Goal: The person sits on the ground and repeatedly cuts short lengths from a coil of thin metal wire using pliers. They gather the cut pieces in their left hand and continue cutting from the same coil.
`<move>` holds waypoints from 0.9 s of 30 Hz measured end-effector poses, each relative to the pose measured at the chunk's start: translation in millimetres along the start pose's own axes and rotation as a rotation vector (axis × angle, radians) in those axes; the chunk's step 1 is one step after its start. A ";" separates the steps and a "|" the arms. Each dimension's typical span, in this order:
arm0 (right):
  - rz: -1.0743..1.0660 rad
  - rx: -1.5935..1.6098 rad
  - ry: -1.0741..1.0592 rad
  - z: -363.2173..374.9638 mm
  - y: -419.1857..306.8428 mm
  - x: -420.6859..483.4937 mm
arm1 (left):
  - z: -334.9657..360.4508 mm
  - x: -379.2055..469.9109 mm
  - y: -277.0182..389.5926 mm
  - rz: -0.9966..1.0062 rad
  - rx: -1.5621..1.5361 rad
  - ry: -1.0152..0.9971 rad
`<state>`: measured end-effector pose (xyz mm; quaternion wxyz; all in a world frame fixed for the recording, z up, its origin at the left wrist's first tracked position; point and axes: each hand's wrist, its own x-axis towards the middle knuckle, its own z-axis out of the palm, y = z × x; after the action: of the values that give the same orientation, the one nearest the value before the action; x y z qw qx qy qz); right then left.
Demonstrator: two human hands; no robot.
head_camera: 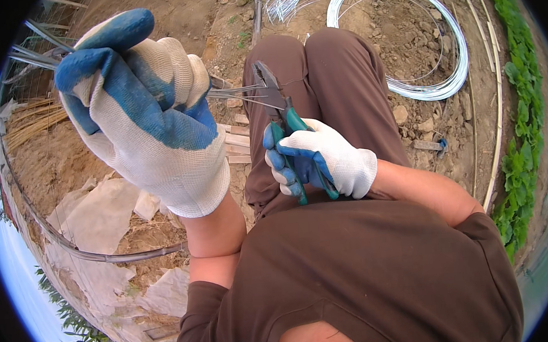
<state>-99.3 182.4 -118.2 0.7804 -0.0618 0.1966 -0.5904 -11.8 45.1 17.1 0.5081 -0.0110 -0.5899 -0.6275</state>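
My left hand (141,109), in a white knit glove with blue coating, is closed around a bundle of metal wires (37,59). The wires stick out beyond the fingers at the upper left and on the other side towards the pliers. My right hand (318,160), gloved the same way, grips the green handles of combination pliers (271,92) above my lap. Several thin wire ends (237,92) reach the jaws of the pliers; whether the jaws pinch them cannot be told.
A large coil of shiny wire (459,58) lies on the soil at upper right, with a pile of short wire pieces (288,3) beside it. Wooden slats (237,142) lie left of my legs. A bent pole (118,257) crosses the left side. Green plants (521,130) line the right.
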 end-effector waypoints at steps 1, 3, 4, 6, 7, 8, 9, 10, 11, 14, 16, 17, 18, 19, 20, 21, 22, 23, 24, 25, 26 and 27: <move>-0.009 0.007 -0.005 0.5 -0.7 3.3 | -3.1 3.9 -0.1 0.019 0.011 -0.037; -0.048 -0.062 0.020 4.9 -9.0 9.6 | -8.6 11.6 -1.7 0.052 0.029 -0.110; -0.068 -0.097 0.035 6.1 -12.3 12.2 | -12.1 14.5 -3.6 0.052 0.021 -0.120; -0.077 -0.117 0.026 4.5 -13.8 16.2 | -17.0 19.4 -6.9 0.049 0.002 -0.140; -0.081 -0.126 0.023 3.2 -14.2 17.9 | -16.5 20.4 -7.1 0.048 0.016 -0.124; -0.096 -0.139 0.030 2.2 -14.9 19.8 | -15.6 20.6 -6.8 0.047 0.029 -0.107; -0.108 -0.149 0.039 0.6 -13.6 20.6 | -14.9 19.6 -6.7 0.042 0.042 -0.089; -0.120 -0.159 0.048 -0.8 -12.7 21.2 | -15.7 19.7 -6.2 0.032 0.028 -0.086; -0.132 -0.183 0.042 -2.4 -12.4 21.5 | -17.4 20.1 -5.0 0.021 0.014 -0.082; -0.129 -0.322 0.050 -8.6 -16.0 21.4 | -16.5 17.1 -4.4 0.019 0.032 0.004; -0.113 -0.390 0.067 -6.7 -19.1 17.3 | -17.9 19.0 -0.7 0.040 0.063 0.028; -0.106 -0.424 0.075 -4.8 -21.3 14.7 | -25.5 20.9 3.9 0.052 0.074 0.016; -0.101 -0.435 0.065 -0.3 -25.5 10.8 | -35.6 22.1 8.3 0.063 0.081 0.007; -0.076 -0.415 0.021 1.9 -29.4 5.6 | -49.2 24.9 13.2 0.078 0.040 0.034; -0.052 -0.395 -0.022 2.1 -34.5 -2.1 | -57.2 24.2 19.9 0.053 0.066 0.050; -0.026 -0.379 -0.066 2.6 -41.7 -10.5 | -62.3 22.0 23.4 0.031 0.091 0.068; 0.052 -0.340 -0.171 9.2 -51.0 -26.5 | -63.8 17.1 22.0 0.000 0.183 0.131; 0.051 -0.394 -0.225 12.6 -59.3 -38.0 | -64.7 12.3 18.9 -0.034 0.274 0.194; -0.055 -0.480 -0.187 17.9 -63.8 -50.2 | -64.5 5.3 19.4 -0.073 0.373 0.260; -0.172 -0.571 -0.143 19.3 -69.0 -59.6 | -68.5 0.3 11.9 -0.092 0.384 0.253; -0.252 -0.487 -0.138 15.9 -73.6 -67.3 | -72.3 -6.9 8.8 -0.142 0.349 0.262; -0.335 -0.408 -0.130 13.0 -80.3 -75.7 | -75.6 -12.4 5.1 -0.186 0.305 0.270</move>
<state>-183.5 228.5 -62.2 0.6542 -0.2875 0.2481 -0.6541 41.8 -2.9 -9.8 0.5180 0.2047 -0.6031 -0.5710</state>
